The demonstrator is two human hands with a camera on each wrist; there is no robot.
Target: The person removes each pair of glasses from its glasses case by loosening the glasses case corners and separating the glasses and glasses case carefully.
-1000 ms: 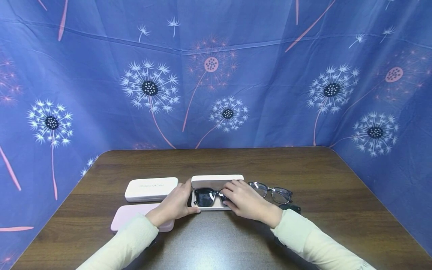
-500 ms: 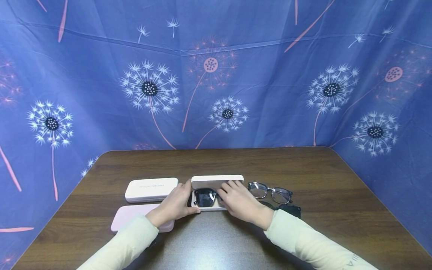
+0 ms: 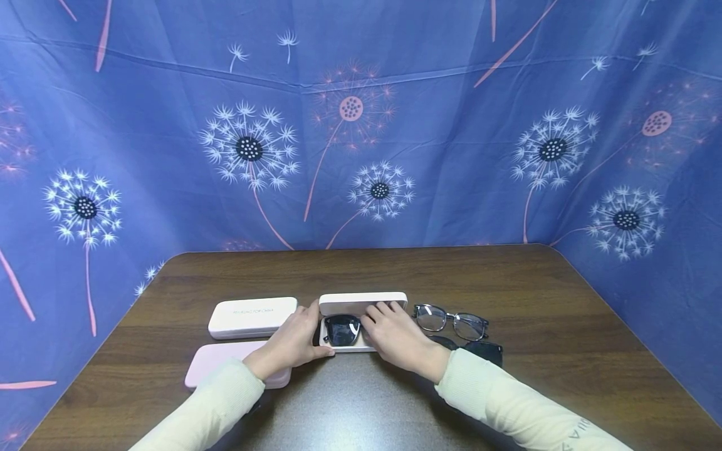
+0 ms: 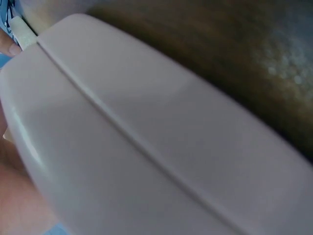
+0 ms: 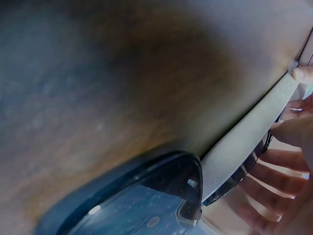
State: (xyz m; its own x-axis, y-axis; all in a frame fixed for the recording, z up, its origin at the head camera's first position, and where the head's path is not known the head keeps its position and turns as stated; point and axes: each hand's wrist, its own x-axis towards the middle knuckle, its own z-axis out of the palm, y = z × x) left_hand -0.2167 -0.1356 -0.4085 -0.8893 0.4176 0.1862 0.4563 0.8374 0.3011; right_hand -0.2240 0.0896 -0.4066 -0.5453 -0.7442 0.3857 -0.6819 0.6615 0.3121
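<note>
Near the middle of the table lies an opened white glasses case, lid raised at the back. Black sunglasses lie inside, their left lens in plain sight. My left hand grips the case's left end, thumb along the front edge. Over the right half of the case, my right hand holds the sunglasses with bent fingers and covers their right lens. The right wrist view shows thumb and fingers of that hand at the dark frame, beyond the pale case wall.
A closed white case and a closed pink case lie at left; the pink case fills the left wrist view. To the right are clear-lens eyeglasses and another pair of black sunglasses. A blue curtain hangs behind.
My right hand has shifted slightly left over the case and now hides the sunglasses' right lens, revealing more of the dark pair at right. My left hand stays put.
</note>
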